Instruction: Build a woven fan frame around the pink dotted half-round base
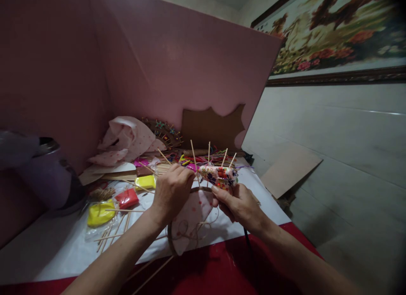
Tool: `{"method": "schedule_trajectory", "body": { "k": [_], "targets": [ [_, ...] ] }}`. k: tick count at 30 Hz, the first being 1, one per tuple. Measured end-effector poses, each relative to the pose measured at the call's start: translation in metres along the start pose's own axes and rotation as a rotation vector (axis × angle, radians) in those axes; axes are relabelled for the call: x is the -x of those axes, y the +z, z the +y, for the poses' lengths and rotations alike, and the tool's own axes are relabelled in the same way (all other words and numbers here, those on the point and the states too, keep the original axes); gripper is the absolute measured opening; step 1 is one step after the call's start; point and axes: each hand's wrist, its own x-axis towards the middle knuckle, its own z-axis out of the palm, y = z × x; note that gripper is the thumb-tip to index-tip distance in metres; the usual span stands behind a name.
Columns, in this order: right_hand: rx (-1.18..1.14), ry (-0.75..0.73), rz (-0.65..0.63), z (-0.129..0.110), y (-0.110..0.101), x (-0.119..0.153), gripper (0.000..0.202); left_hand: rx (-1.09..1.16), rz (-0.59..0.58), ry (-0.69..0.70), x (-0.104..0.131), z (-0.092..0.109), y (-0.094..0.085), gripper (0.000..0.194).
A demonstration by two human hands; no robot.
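Gripping the white floral-patterned cylindrical object [218, 174], your right hand [237, 202] held it lengthwise across the round brown hoop's [170, 239] far rim; your left hand [175, 188] curled nearby, its hold unclear.

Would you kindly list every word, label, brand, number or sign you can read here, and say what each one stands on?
No text can be read in this view.
Framed picture: small dark marks near its upper-left corner, too small to read.
Floral-patterned object in the right hand: no legible lettering.
Red packet: no legible lettering.
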Motion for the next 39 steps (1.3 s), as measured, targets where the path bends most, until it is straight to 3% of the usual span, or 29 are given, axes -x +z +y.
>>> {"method": "schedule_trajectory", "body": {
  "k": [39],
  "targets": [
    [-0.003,-0.009,0.028,-0.0003,0.0002,-0.0004,0.044,-0.009,-0.012,0.004,-0.0003,-0.0003,-0.0001,0.019]
  ]
}}
